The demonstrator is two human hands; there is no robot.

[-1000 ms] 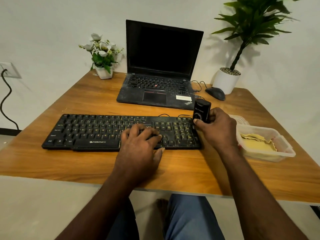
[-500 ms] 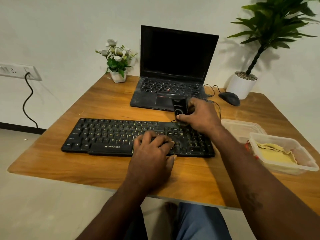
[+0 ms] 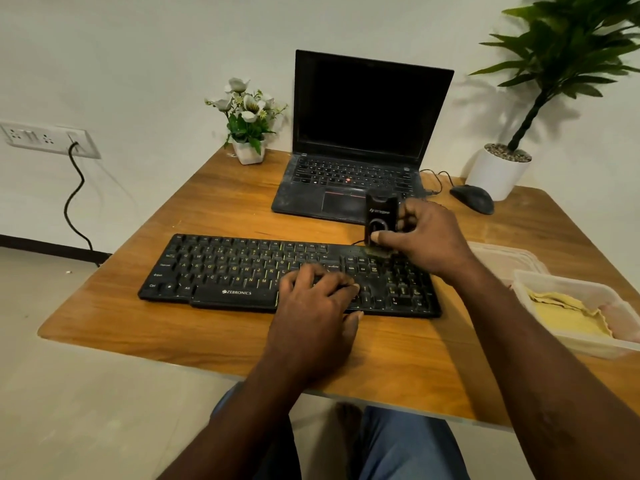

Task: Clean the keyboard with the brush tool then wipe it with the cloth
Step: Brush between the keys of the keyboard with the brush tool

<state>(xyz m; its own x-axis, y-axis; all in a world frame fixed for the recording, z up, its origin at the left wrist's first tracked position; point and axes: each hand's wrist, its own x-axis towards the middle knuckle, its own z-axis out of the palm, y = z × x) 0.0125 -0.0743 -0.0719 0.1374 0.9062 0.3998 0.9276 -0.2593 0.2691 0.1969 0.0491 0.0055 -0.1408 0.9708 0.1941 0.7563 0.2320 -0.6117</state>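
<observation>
The right hand (image 3: 427,242) is gripping the black brush tool (image 3: 381,218) upright, its bristles touching the keyboard (image 3: 239,271) at its top edge, right of the frame's centre. The left hand (image 3: 313,306) is resting relaxed fingers on the keys just below, holding nothing. The keyboard's long axis is running left to right across the desk (image 3: 207,209), so most keys are lying leftward of the brush. The yellow cloth (image 3: 564,317) is sitting in a tub (image 3: 588,348) at the right edge, nearer the right hand.
</observation>
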